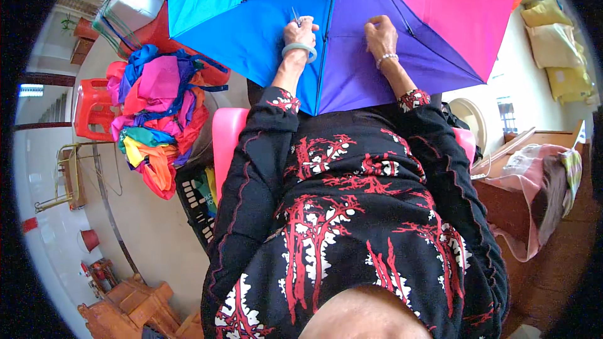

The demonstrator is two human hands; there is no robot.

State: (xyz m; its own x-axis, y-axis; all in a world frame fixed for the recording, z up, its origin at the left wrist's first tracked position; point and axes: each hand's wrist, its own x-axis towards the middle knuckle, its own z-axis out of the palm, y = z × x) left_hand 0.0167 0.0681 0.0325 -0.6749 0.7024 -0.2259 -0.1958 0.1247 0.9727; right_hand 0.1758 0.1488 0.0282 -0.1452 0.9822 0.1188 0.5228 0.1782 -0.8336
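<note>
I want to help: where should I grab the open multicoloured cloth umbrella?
Probably pinch the umbrella at its near corner, coming from the side of the black red-patterned top: the corner points that way, and a thin dark rib ends there.

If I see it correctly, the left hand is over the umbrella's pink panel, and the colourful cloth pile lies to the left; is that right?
Not quite: in the head view, the left hand is over the blue panel; the rest stands.

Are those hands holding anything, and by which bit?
The left hand holds a thin pointed tool by its hidden end, tip poking out. Whether the right hand, curled over the purple umbrella panel, holds anything can't be told.
</note>
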